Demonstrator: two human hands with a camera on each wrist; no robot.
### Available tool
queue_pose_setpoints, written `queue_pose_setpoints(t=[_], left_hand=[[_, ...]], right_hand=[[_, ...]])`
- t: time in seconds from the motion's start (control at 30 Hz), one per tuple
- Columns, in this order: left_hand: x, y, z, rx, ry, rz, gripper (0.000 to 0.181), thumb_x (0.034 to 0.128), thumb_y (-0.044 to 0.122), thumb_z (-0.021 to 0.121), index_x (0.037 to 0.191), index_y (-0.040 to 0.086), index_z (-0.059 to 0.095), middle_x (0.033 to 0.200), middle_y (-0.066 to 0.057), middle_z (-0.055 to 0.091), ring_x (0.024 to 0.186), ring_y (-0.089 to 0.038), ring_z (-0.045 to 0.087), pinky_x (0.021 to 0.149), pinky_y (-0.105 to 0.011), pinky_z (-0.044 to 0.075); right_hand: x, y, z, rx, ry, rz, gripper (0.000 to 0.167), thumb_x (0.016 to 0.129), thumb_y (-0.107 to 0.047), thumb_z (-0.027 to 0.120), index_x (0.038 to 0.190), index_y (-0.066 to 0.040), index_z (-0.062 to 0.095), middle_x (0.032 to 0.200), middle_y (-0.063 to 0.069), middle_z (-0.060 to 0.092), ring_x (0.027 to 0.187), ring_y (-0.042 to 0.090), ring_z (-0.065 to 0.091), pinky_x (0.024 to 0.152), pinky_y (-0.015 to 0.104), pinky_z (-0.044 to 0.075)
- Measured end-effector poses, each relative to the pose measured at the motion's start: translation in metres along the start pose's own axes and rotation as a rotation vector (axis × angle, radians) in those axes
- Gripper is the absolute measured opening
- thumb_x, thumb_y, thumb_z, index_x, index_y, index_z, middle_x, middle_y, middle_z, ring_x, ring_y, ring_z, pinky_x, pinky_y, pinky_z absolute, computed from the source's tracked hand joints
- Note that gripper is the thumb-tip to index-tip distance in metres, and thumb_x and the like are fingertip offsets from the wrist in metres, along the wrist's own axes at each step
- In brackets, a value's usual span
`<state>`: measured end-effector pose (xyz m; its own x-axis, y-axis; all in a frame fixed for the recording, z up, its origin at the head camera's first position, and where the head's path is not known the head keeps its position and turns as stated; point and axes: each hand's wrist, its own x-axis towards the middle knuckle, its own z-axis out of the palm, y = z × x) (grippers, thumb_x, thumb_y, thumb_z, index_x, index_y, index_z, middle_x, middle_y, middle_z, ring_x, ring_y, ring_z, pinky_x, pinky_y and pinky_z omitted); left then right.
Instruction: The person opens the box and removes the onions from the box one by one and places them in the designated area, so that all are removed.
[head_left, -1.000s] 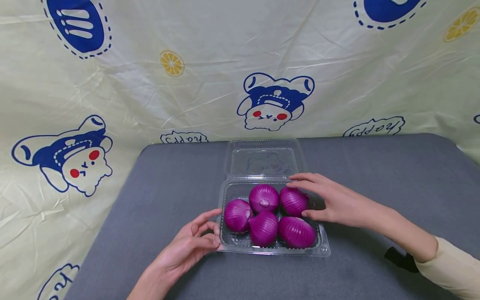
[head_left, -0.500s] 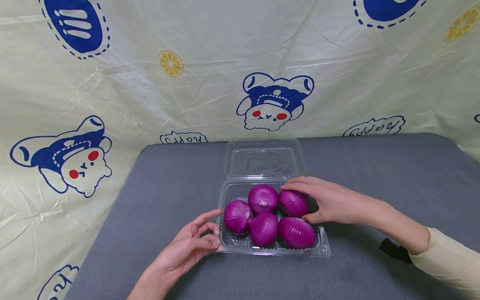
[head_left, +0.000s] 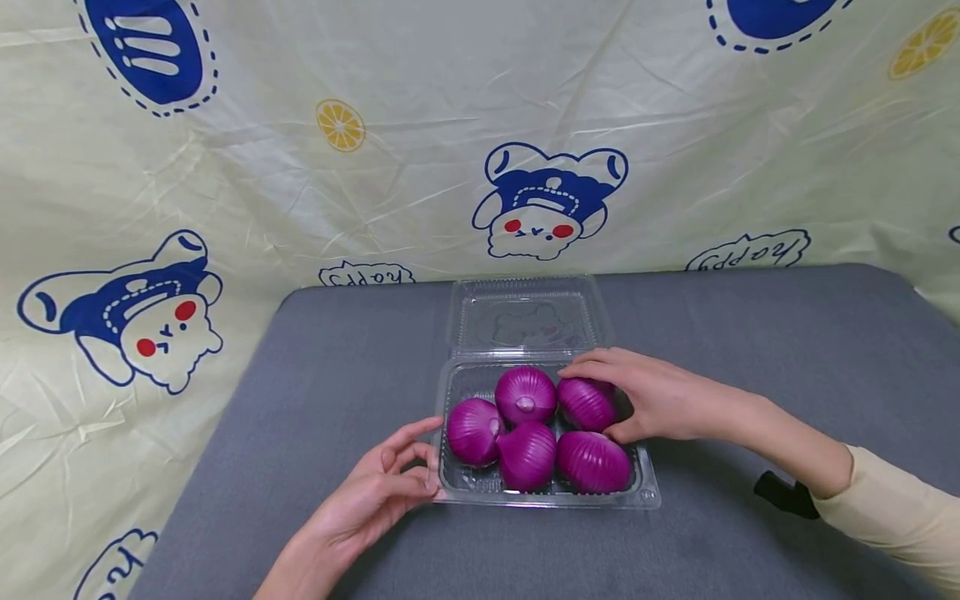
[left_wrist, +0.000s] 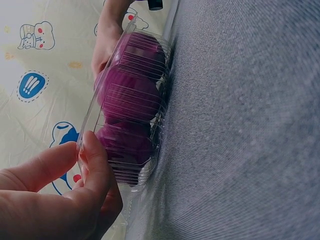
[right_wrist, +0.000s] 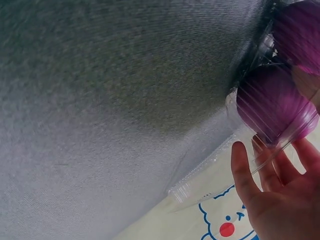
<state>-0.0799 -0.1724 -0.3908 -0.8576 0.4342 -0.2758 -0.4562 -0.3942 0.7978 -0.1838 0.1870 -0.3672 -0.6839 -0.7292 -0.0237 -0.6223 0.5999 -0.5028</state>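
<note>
Pinching the tray (head_left: 543, 501), whose ribbed wall (left_wrist: 131, 170) the left wrist view revealed, was the left grip (head_left: 384, 482); only the head view showed five onions (head_left: 527, 457) inside, the right grip (head_left: 652, 394) grasping the rear-right onion (head_left: 587, 406).

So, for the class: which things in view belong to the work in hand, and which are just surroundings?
In the work:
Five purple onions
Clear plastic box, its lid open
Left hand, holding the box
Right hand, curled round the back-right onion

Just there:
Grey tabletop
Printed backdrop
</note>
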Motion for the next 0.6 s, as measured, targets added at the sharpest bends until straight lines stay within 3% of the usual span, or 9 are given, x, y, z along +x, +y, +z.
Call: queue_pose_setpoints(t=[0.17,0.37,0.6], left_hand=[[0.0008,0.0015,0.0007,0.002,0.004,-0.006,0.077,0.0803,-0.023,0.055,0.149,0.0,0.03,0.102,-0.009,0.05,0.076,-0.015,0.058,0.078,-0.028,0.052],[0.0002,0.0012,0.001,0.011,-0.002,0.005,0.077,0.0797,-0.023,0.055,0.149,0.0,0.031,0.102,-0.009,0.05,0.076,-0.015,0.058,0.078,-0.028,0.052],[-0.0009,0.0,0.0003,0.012,0.001,0.008,0.077,0.0797,-0.023,0.056,0.149,0.0,0.031,0.102,-0.008,0.05,0.076,-0.015,0.059,0.077,-0.027,0.052]], right_hand=[[-0.0018,0.0,-0.0039,0.017,0.024,0.007,0.071,0.074,-0.031,0.086,0.138,-0.027,0.054,0.138,0.0,0.051,0.122,0.025,0.051,0.082,0.039,0.055],[-0.005,-0.003,-0.0047,0.042,0.047,-0.013,0.072,0.077,-0.029,0.085,0.14,-0.025,0.052,0.141,0.003,0.05,0.122,0.027,0.052,0.084,0.041,0.055],[-0.0094,-0.0065,-0.0043,-0.076,0.117,-0.028,0.076,0.073,-0.032,0.088,0.14,-0.026,0.053,0.142,-0.001,0.051,0.127,0.024,0.047,0.097,0.058,0.041]])
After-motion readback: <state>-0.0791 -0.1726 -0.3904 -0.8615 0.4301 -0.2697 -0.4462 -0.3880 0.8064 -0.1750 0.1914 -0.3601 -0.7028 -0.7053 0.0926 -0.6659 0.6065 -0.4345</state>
